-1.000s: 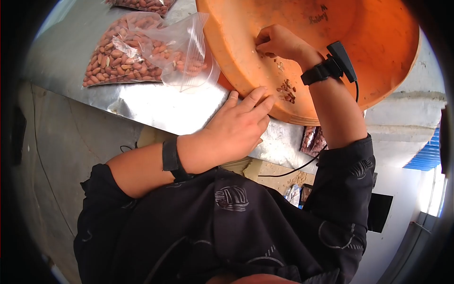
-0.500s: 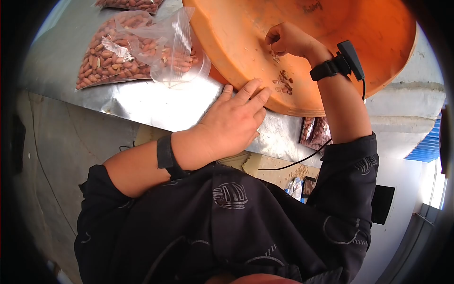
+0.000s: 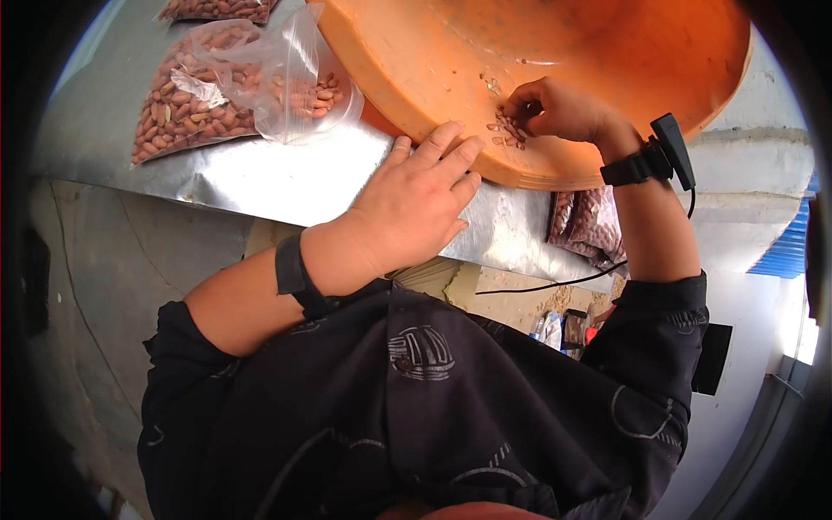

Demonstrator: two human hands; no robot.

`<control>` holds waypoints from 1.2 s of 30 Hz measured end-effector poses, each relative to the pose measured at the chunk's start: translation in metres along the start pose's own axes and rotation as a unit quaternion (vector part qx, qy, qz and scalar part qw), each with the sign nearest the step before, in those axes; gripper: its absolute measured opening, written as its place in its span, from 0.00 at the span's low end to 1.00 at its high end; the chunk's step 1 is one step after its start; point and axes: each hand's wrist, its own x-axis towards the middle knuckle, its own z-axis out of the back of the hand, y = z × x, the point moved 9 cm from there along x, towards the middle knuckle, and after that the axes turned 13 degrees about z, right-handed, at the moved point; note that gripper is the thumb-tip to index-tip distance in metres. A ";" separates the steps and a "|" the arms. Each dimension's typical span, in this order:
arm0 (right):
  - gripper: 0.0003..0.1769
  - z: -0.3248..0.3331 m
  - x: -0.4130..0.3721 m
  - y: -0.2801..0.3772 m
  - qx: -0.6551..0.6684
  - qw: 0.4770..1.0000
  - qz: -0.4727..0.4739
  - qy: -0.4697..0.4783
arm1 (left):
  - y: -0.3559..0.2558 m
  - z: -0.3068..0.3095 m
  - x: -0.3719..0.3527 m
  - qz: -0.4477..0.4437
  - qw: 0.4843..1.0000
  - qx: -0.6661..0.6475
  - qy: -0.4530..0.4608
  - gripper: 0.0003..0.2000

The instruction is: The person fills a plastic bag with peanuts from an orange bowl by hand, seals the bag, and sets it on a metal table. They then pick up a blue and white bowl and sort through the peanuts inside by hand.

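Observation:
A large orange basin (image 3: pixel 390 78) stands tilted toward me on the metal table. My left hand (image 3: pixel 420 195) lies open on its near rim, fingers spread. Inside the basin, my right hand (image 3: pixel 563 108) is curled, its fingertips down at a small pile of reddish peanuts (image 3: pixel 510 130). Whatever those fingers pinch is hidden by the hand. Some pale bits of skin or debris (image 3: pixel 491 84) lie on the basin wall just beyond the pile.
On the left sits a clear plastic bag of peanuts (image 3: pixel 195 104), with another bag (image 3: pixel 221 9) behind it. More bagged peanuts (image 3: pixel 594 221) lie under the basin's near right side. A black cable (image 3: pixel 546 288) runs near my right arm. The metal table's (image 3: pixel 286 191) edge is close to me.
My right hand has moved down the basin wall, from the pale debris to the peanut pile. The left hand stays on the rim. The view has shifted slightly.

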 end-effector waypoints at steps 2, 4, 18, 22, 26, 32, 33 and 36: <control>0.18 -0.002 -0.004 0.009 0.017 0.999 0.024 -0.013 | -0.001 0.000 -0.001 -0.002 1.000 0.001 -0.007 0.24; 0.17 -0.006 -0.008 0.014 0.039 0.998 0.041 -0.024 | -0.002 -0.001 -0.001 0.002 1.000 0.016 -0.006 0.24; 0.15 -0.034 -0.044 0.073 -0.212 0.893 0.142 -0.370 | -0.016 0.007 0.020 -0.007 0.990 0.120 0.069 0.20; 0.14 -0.038 -0.047 0.079 -0.256 0.869 0.149 -0.398 | -0.013 0.010 0.042 0.005 0.992 0.124 0.033 0.14; 0.13 -0.039 -0.054 0.078 -0.258 0.848 0.138 -0.442 | -0.014 0.015 0.051 -0.015 0.993 0.115 -0.025 0.11; 0.14 -0.040 -0.050 0.060 -0.210 0.858 0.095 -0.458 | -0.008 0.011 0.060 0.001 0.995 0.104 0.006 0.11; 0.15 -0.039 -0.048 0.057 -0.196 0.863 0.090 -0.457 | -0.008 0.012 0.060 0.005 0.996 0.093 0.010 0.11; 0.18 -0.038 -0.040 0.044 -0.150 0.898 0.055 -0.411 | -0.003 0.012 0.062 0.040 0.998 0.034 0.027 0.12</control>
